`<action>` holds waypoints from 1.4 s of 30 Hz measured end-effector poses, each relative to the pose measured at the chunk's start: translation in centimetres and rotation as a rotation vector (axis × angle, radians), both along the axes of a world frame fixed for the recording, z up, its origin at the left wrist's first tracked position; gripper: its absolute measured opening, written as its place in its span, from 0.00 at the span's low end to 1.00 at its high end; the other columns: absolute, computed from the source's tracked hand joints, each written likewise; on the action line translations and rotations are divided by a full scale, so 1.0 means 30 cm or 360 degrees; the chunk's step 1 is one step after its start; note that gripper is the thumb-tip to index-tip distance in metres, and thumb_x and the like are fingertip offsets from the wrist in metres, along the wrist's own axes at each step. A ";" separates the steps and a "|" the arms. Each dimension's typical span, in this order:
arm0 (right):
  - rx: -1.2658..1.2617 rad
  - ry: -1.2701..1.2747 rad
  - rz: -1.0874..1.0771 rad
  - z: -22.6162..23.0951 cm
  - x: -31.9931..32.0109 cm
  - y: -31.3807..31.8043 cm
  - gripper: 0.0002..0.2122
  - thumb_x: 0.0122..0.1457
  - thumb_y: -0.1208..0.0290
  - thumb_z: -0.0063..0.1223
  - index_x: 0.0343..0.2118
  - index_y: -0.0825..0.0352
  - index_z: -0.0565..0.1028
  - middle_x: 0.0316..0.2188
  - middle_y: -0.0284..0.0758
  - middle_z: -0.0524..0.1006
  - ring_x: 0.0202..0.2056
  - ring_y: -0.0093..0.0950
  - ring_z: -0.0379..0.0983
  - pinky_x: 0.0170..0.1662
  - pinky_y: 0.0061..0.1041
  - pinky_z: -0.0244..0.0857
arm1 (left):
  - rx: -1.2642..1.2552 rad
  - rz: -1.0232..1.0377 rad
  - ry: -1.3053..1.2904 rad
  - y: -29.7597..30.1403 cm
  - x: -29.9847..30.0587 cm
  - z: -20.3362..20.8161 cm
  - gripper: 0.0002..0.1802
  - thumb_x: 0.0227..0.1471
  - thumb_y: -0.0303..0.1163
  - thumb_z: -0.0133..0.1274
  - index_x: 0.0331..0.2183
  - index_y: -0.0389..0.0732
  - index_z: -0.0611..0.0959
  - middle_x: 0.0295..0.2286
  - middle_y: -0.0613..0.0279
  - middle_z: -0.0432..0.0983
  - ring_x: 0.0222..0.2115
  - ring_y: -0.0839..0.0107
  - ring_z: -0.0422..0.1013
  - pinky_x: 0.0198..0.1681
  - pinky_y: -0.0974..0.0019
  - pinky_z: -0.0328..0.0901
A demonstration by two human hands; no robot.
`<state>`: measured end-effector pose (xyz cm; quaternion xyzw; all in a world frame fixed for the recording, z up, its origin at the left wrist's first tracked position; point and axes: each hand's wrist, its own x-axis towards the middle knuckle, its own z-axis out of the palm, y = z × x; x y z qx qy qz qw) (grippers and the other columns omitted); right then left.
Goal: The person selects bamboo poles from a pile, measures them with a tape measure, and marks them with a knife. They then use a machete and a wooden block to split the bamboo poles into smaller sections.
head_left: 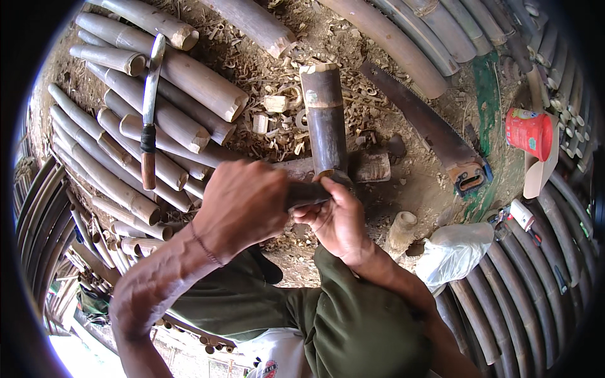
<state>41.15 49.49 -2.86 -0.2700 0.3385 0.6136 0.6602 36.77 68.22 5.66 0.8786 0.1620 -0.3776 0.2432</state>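
Observation:
Both my hands meet in front of my knees on a short, dark, round piece of bamboo (307, 194). My left hand (247, 194) is closed in a fist around its left part. On its right part, my right hand (337, 220) is closed with the thumb on top and the fingers beneath. Just beyond the right hand, a thicker bamboo section (326, 126) with a pale, trimmed far end points away from me. Its near end meets the held piece, and whether they are joined is hidden. A cut log (370, 167) lies across beneath it.
A knife (151, 94) with a dark-wrapped wooden handle rests on bamboo poles (183, 75) at left. Right of centre lies a handsaw (428, 120). Farther right are a red tub (529, 133), a plastic bag (454, 249) and more poles (504, 296). Shavings (277, 126) litter the ground.

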 end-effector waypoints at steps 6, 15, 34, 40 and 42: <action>0.0054 0.0373 -0.0328 -0.020 0.004 -0.077 0.17 0.70 0.56 0.37 0.46 0.64 0.73 0.36 0.39 0.81 0.36 0.31 0.80 0.41 0.32 0.74 | 0.0087 -0.0860 -0.0081 -0.078 0.266 0.064 0.05 0.48 0.37 0.62 0.26 0.48 0.88 0.26 0.69 0.83 0.28 0.72 0.79 0.24 0.67 0.69; 0.0175 0.0486 0.0262 -0.072 -0.085 -0.147 0.17 0.67 0.65 0.47 0.54 0.69 0.70 0.36 0.40 0.80 0.28 0.31 0.80 0.33 0.30 0.74 | -0.0407 -0.0160 -0.0130 0.055 -0.216 -0.151 0.07 0.46 0.34 0.61 0.30 0.49 0.81 0.19 0.65 0.77 0.20 0.69 0.75 0.22 0.61 0.68; -0.0572 -0.1123 0.1459 -0.047 -0.047 -0.219 0.17 0.68 0.55 0.45 0.41 0.65 0.78 0.30 0.32 0.82 0.23 0.23 0.72 0.30 0.27 0.68 | -0.0349 0.0846 -0.0388 -0.562 -0.403 -0.247 0.21 0.49 0.28 0.56 0.45 0.40 0.69 0.30 0.51 0.73 0.20 0.52 0.74 0.21 0.50 0.70; 0.0116 0.0366 0.0319 -0.062 -0.103 -0.162 0.13 0.67 0.63 0.48 0.50 0.64 0.74 0.27 0.34 0.79 0.23 0.25 0.76 0.28 0.28 0.71 | -0.0328 -0.0205 -0.0046 -0.080 -0.261 -0.088 0.14 0.51 0.30 0.54 0.42 0.44 0.73 0.27 0.59 0.76 0.28 0.61 0.77 0.30 0.56 0.70; 0.0043 0.0239 0.0476 -0.051 -0.076 -0.164 0.13 0.67 0.64 0.50 0.49 0.64 0.75 0.24 0.33 0.77 0.20 0.23 0.74 0.25 0.27 0.69 | -0.0455 -0.0141 0.0053 -0.080 -0.274 -0.115 0.15 0.50 0.30 0.55 0.42 0.44 0.73 0.26 0.57 0.77 0.26 0.60 0.77 0.28 0.56 0.71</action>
